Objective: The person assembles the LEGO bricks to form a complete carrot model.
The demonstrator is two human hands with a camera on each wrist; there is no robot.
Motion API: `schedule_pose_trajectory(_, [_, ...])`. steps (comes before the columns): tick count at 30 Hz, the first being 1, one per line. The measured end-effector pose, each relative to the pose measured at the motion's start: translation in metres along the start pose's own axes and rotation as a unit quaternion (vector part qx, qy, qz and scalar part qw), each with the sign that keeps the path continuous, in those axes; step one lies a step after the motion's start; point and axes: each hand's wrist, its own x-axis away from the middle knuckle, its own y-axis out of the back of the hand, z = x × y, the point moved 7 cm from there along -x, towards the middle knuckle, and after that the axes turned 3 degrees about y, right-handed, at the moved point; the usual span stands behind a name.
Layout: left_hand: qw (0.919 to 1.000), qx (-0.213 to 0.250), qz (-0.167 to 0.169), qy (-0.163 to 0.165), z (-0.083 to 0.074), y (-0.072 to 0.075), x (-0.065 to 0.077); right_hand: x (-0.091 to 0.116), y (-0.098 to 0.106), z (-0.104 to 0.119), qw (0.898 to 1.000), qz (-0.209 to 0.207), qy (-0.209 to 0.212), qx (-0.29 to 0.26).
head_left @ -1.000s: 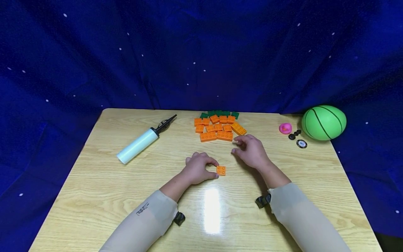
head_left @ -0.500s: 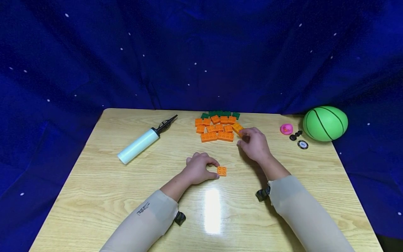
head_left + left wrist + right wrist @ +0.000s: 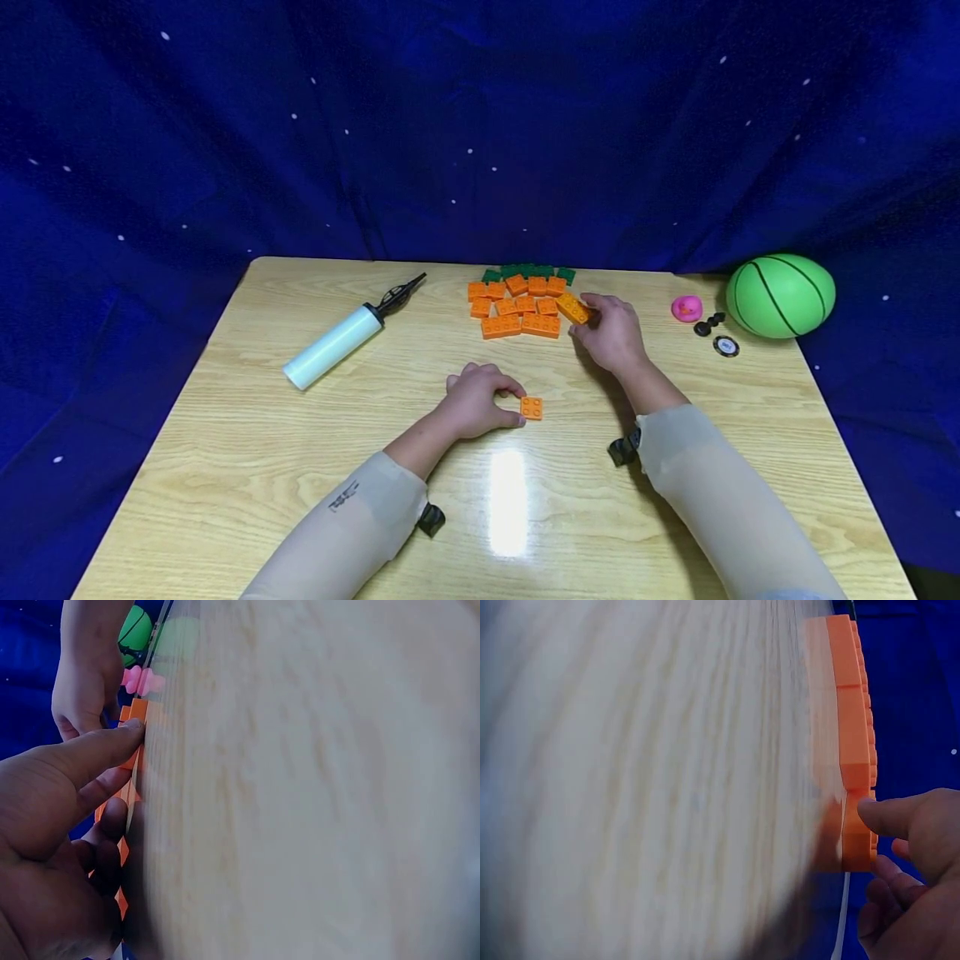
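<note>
In the head view my left hand (image 3: 480, 405) pinches a small square orange toy brick (image 3: 532, 407) by its left side, thumb and index finger at its edges, on the table in front of me. Farther back, my right hand (image 3: 613, 335) grips the right end of a longer yellow-orange toy brick (image 3: 573, 308), which lies slantwise beside the other bricks. From the right wrist, the right thumb (image 3: 889, 816) presses the near side of that brick (image 3: 857, 844), with the other fingers curled behind. The left wrist view shows the left thumb (image 3: 112, 746) against an orange brick.
Several orange bricks (image 3: 501, 326) and green bricks (image 3: 525, 271) are grouped at the back. A pale blue hand pump (image 3: 333, 346) lies left. At the right are a pink rubber duck (image 3: 686, 309), a small black piece (image 3: 702, 328), a poker chip (image 3: 726, 346) and a green ball (image 3: 780, 296).
My right hand has moved back and right from the front of the bricks to the yellow-orange brick and taken hold of its end. My left hand keeps holding the small brick in place.
</note>
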Motion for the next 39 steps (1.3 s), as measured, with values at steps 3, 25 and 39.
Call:
schedule_pose_trajectory(3, [1.0,-0.001,0.0,0.0,-0.001,0.0,0.0,-0.002,0.001,-0.002,1.0,0.007,-0.007,0.002])
schedule_pose_trajectory(25, [1.0,-0.001,-0.002,-0.006,-0.003,-0.002,0.001,0.004,0.007,-0.017,0.997,0.006,-0.074,-0.007])
schedule_pose_trajectory(39, [1.0,-0.002,-0.006,-0.007,-0.004,0.001,0.002,0.021,0.022,-0.007,0.999,-0.009,-0.045,-0.013])
